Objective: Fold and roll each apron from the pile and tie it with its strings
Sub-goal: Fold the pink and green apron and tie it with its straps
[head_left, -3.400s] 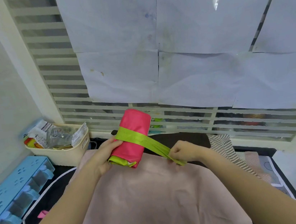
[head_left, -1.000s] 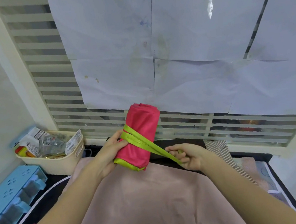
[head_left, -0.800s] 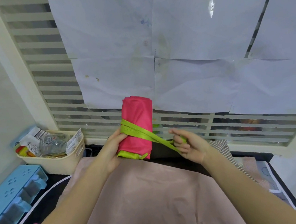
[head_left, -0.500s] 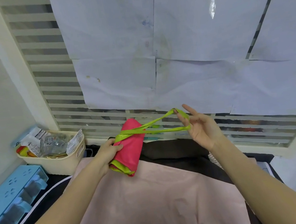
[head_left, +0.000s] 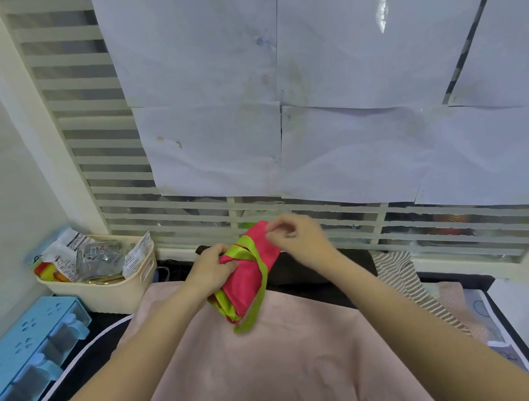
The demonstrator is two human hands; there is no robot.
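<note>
A rolled pink apron point(head_left: 253, 279) with a lime-green string point(head_left: 254, 312) wound round it is held above the far edge of a pale pink cloth point(head_left: 278, 366). My left hand point(head_left: 213, 269) grips the roll's left side and pinches the string against it. My right hand point(head_left: 298, 239) is over the roll's upper right end, fingers curled, thumb and forefinger pinched together; blur hides whether the string is between them. A loop of string hangs down below the roll.
A cream basket point(head_left: 106, 285) of packets stands at the back left, a blue plastic organiser point(head_left: 24, 353) in front of it. Striped fabric point(head_left: 412, 285) lies at the right on the dark table. A slatted window with taped paper sheets point(head_left: 309, 93) closes the back.
My right hand, which held the string stretched up and to the right, has come down to the roll's top end. The string now hangs loosely round the roll.
</note>
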